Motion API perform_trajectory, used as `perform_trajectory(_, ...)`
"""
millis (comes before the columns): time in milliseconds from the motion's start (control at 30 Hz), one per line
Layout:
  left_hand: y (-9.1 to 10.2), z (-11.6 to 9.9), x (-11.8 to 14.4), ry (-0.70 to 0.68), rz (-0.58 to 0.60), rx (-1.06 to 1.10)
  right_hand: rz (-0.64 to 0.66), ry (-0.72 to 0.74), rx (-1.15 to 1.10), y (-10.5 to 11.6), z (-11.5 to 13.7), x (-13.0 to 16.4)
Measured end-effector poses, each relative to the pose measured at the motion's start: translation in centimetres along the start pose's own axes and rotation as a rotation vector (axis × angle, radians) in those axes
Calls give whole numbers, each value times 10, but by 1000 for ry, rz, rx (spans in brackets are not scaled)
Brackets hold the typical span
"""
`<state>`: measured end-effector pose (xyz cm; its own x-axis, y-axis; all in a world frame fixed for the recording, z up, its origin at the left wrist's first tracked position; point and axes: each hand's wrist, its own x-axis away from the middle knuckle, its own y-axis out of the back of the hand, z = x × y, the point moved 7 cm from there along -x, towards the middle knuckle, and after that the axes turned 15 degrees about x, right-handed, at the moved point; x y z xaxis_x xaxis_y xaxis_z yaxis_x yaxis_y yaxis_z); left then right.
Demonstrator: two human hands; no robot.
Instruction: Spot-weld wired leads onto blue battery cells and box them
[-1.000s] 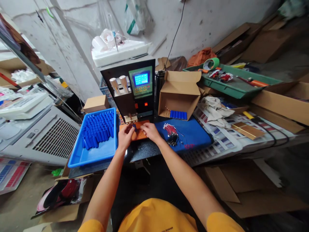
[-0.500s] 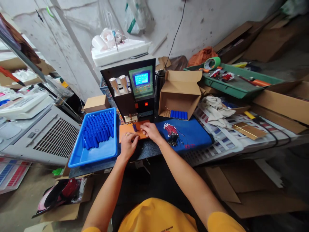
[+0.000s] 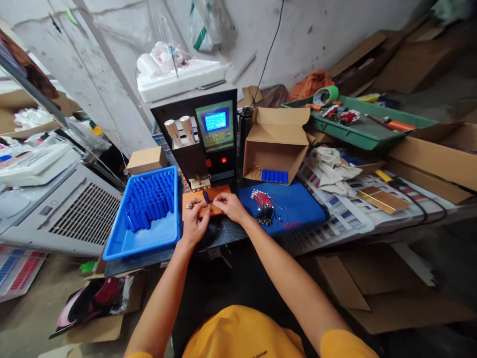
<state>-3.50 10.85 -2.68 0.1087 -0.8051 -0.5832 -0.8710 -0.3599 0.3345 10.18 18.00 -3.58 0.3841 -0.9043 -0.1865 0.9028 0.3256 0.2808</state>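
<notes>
A blue cylindrical battery cell stands on the orange board, just beneath the thin electrodes of a black spot welder. My left hand is at the board's front left, its fingers curled and closed close to the cell. From the right, my right hand reaches in with thumb and fingertips pinched together beside the cell. Whatever lies between the fingertips of either hand is too small to make out.
Left of the board, a blue tray holds many blue cells. Wires with red and black leads lie on a blue pad. Behind it, an open cardboard box contains a row of blue cells. A green tray of tools stands farther right.
Both hands have shifted slightly, and my right hand has come lower and nearer to the cell's front. The cell remains under the electrodes. The whole view has moved a little.
</notes>
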Motion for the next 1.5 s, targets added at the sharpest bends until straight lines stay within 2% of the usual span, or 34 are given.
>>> perform_trajectory(133, -10, 8, 2, -16, 164, -38, -6, -59, -105, 3, -4, 0)
perform_trajectory(200, -14, 12, 0, -8, 198, -40, -8, -84, -132, 4, -4, -1)
perform_trajectory(400, -18, 20, -5, 78, 175, 86, -54, -180, -228, 6, -8, -1)
perform_trajectory(567, -13, 25, -14, 204, 116, 182, -120, -224, -224, 8, -8, -2)
perform_trajectory(733, -6, 24, -27, 205, 47, 153, -158, -263, -219, 9, -7, -2)
perform_trajectory(900, -12, 31, -24, 308, 65, 271, -185, -249, -225, 7, -2, -5)
perform_trajectory(1200, -16, 34, -20, 288, 94, 258, -198, -193, -166, -9, 3, -17)
perform_trajectory(1333, -16, 34, -20, 282, 92, 247, -232, -141, -61, -9, 2, -20)
perform_trajectory(1500, -15, 33, -20, 270, 75, 215, -250, -150, 23, -11, 2, -21)
